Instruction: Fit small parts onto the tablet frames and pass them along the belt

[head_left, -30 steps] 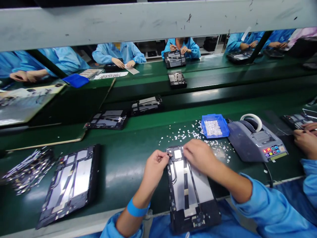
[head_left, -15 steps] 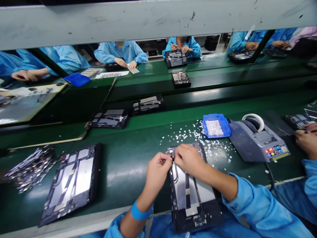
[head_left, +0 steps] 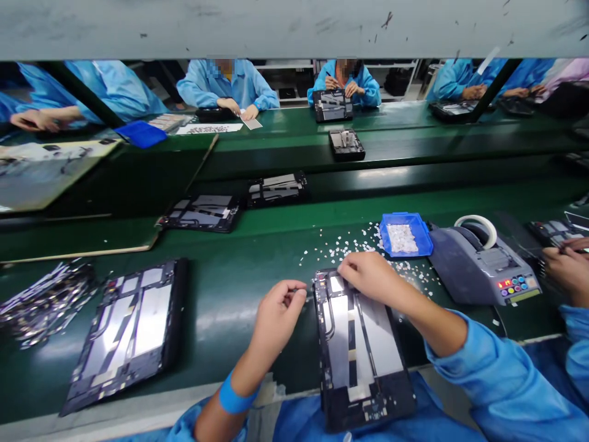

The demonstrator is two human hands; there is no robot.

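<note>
An opened tablet (head_left: 338,331) with silver panels and black ribbon cables lies tilted at the table's front edge, partly over my lap. My left hand (head_left: 278,316) hangs just left of its upper corner, apart from it. The half-curled fingers leave a gap at the thumb, and no object shows in them. My right hand (head_left: 370,273) is over the tablet's top edge with fingertips pinched together. What they hold, if anything, is too small to make out. Beyond it are scattered white bits (head_left: 340,247) and a blue tray (head_left: 427,245) of the same bits.
A grey tape dispenser (head_left: 478,270) stands at right, beside a co-worker's hand (head_left: 568,270). To the left lie another opened tablet (head_left: 126,331) and a heap of metallic strips (head_left: 50,301). More tablets (head_left: 202,212) lie farther back. A grey beam (head_left: 294,31) crosses overhead.
My left hand has moved off the tablet's upper corner, leftward. My right hand has shifted slightly up and right along the top edge, baring the corner. The view has moved slightly.
</note>
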